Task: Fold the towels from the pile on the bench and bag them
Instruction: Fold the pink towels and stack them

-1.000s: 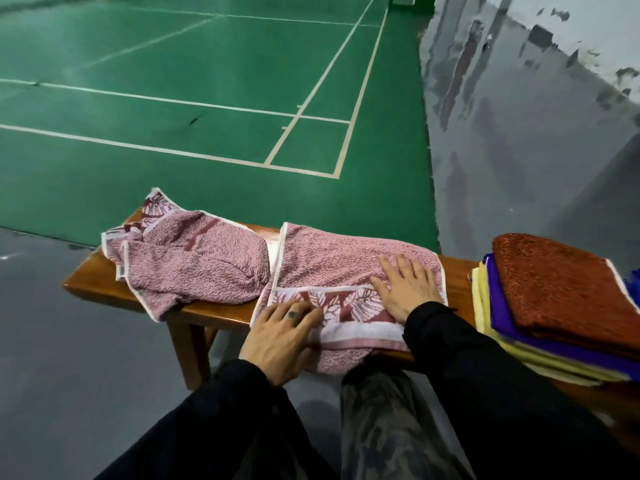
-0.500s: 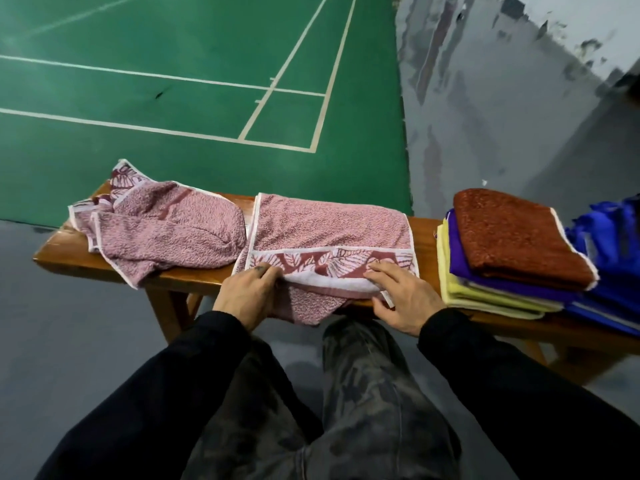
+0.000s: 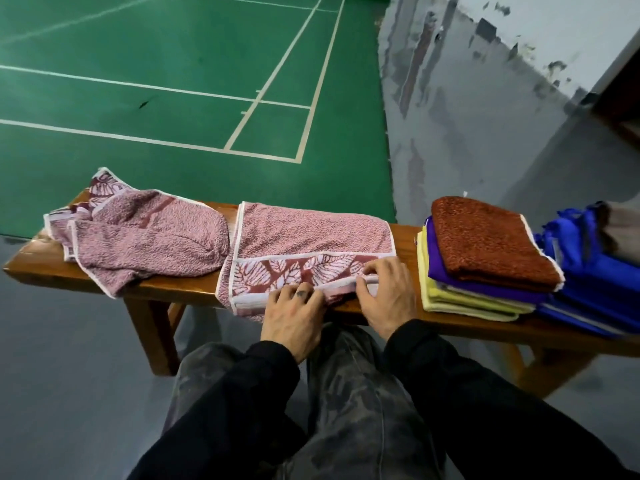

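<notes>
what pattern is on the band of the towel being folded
White leaves on dark red, edged in white, on the pink towel; head view.

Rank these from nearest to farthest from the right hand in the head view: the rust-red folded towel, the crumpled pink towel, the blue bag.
Measured from the right hand:
1. Rust-red folded towel, on top of the folded stack just to its right.
2. Crumpled pink towel, at the bench's left end, beyond the left hand.
3. Blue bag, at the far right edge, behind the stack.

Black sleeves [image 3: 485, 393], camouflage trousers [image 3: 349, 403], tattooed left-hand finger [image 3: 302, 294]
</notes>
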Demonstrator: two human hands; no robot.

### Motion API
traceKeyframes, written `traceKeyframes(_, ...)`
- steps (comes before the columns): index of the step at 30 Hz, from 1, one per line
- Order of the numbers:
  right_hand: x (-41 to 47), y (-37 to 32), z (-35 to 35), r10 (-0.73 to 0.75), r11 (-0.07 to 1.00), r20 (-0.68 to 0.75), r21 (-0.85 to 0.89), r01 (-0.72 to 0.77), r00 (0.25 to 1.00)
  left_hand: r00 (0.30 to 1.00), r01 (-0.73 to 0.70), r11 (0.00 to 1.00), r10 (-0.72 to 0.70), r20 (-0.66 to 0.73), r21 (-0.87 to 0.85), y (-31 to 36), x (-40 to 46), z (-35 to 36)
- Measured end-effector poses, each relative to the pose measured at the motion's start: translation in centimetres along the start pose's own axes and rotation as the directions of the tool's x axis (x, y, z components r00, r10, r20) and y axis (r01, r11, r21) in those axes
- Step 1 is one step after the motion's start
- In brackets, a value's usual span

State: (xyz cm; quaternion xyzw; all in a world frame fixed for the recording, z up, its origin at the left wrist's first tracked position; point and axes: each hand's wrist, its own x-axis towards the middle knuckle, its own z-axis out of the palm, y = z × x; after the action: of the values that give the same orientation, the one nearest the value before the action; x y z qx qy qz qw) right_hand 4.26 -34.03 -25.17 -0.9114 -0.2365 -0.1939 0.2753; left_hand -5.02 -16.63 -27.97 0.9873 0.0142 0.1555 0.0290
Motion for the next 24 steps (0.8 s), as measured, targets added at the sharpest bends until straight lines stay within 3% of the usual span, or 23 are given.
traceKeyframes(1, -0.8, -0.1, -0.5, -0.032, 0.999, 0.007, 0.020, 0.031, 0.999, 1.000, 0.010, 1.000, -0.010, -0.010, -0.025, -0.1, 0.1, -0.1)
traceKeyframes(3, -1.9, -0.5, -0.8, -0.016, 1.000, 0.201, 0.007, 0.015, 0.979, 0.997, 0.060, 0.993, -0.064, -0.041, -0.097, -0.1, 0.3, -0.2)
traceKeyframes(5, -2.6, -1.8, -0.6, 0.234, 0.967, 0.403, -0.001, -0.255, 0.885, 0.986, 0.137, 0.966, -0.153, -0.061, -0.221, 0.0, 0.5, -0.4)
traceKeyframes(6, -2.4, -2.8, -0.7, 0.416, 0.840, 0.474, 0.125, -0.527, 0.776, 0.980, 0.166, 0.943, -0.191, -0.061, -0.287, 0.0, 0.7, -0.5)
traceKeyframes(7, -1.9, -3.8, -0.7, 0.549, 0.570, 0.567, 0.284, -0.771, 0.615, 0.974, 0.185, 0.922, -0.218, -0.061, -0.340, 0.1, 0.9, -0.5)
traceKeyframes(8, -1.3, -4.7, -0.8, 0.573, 0.250, 0.682, 0.383, -0.889, 0.455, 0.971, 0.192, 0.907, -0.230, -0.059, -0.376, 0.0, 1.0, -0.5)
traceKeyframes(9, -0.7, -5.4, -1.0, 0.520, -0.008, 0.773, 0.430, -0.903, 0.364, 0.971, 0.192, 0.897, -0.232, -0.053, -0.397, 0.0, 1.1, -0.5)
traceKeyframes(10, -0.1, -5.6, -0.9, 0.468, -0.180, 0.819, 0.458, -0.871, 0.334, 0.973, 0.186, 0.894, -0.226, -0.051, -0.408, -0.1, 1.1, -0.5)
traceKeyframes(12, 1.0, -5.9, -0.6, 0.422, -0.387, 0.839, 0.509, -0.769, 0.343, 0.981, 0.150, 0.904, -0.186, -0.052, -0.401, -0.3, 0.6, -0.3)
traceKeyframes(14, 2.2, -5.8, -0.4, 0.411, -0.493, 0.828, 0.554, -0.671, 0.381, 0.988, 0.113, 0.913, -0.144, -0.050, -0.393, -0.6, 0.2, -0.4)
traceKeyframes(20, 3.2, -5.2, 0.2, 0.222, -0.532, 0.858, 0.505, -0.680, 0.463, 0.992, 0.119, 0.918, -0.122, 0.016, -0.380, -1.0, 0.4, -0.9)
traceKeyframes(24, 2.3, -4.2, 0.0, 0.324, -0.524, 0.824, 0.566, -0.636, 0.466, 0.991, 0.126, 0.963, -0.112, 0.070, -0.239, -0.9, 0.0, -0.7)
